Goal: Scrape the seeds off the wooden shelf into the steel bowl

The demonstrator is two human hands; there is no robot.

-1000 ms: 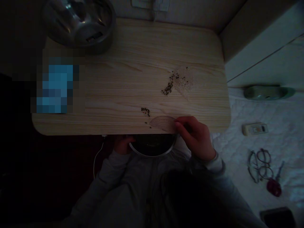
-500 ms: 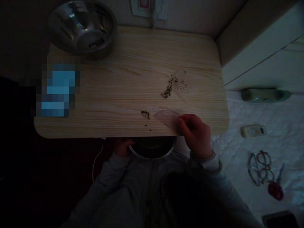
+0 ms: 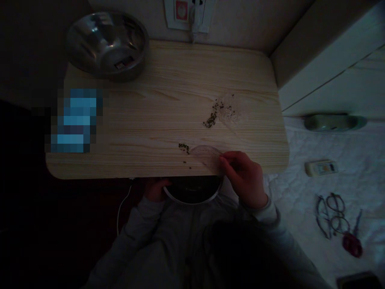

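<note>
My right hand (image 3: pixel 245 178) pinches a clear half-round plastic piece (image 3: pixel 204 154) that lies flat near the front edge of the wooden table (image 3: pixel 168 100). A small clump of dark seeds (image 3: pixel 184 147) lies just left of that piece, with a few loose ones below it. A larger scatter of seeds (image 3: pixel 212 117) sits further back beside a clear plastic sheet (image 3: pixel 231 112). My left hand (image 3: pixel 155 189) grips the rim of a dark round bowl (image 3: pixel 192 190) held below the table's front edge.
A steel bowl (image 3: pixel 106 44) stands at the table's back left, next to a blurred blue patch (image 3: pixel 76 120). A wall socket (image 3: pixel 188 14) is behind the table. On the white bedding to the right lie a remote (image 3: pixel 321 167), glasses (image 3: pixel 331 214) and a green tray (image 3: pixel 333 122).
My right hand has drawn the clear plastic piece a little left and toward the table's front edge. The camera has tilted, so the table sits lower in view. The left hand stays on the bowl.
</note>
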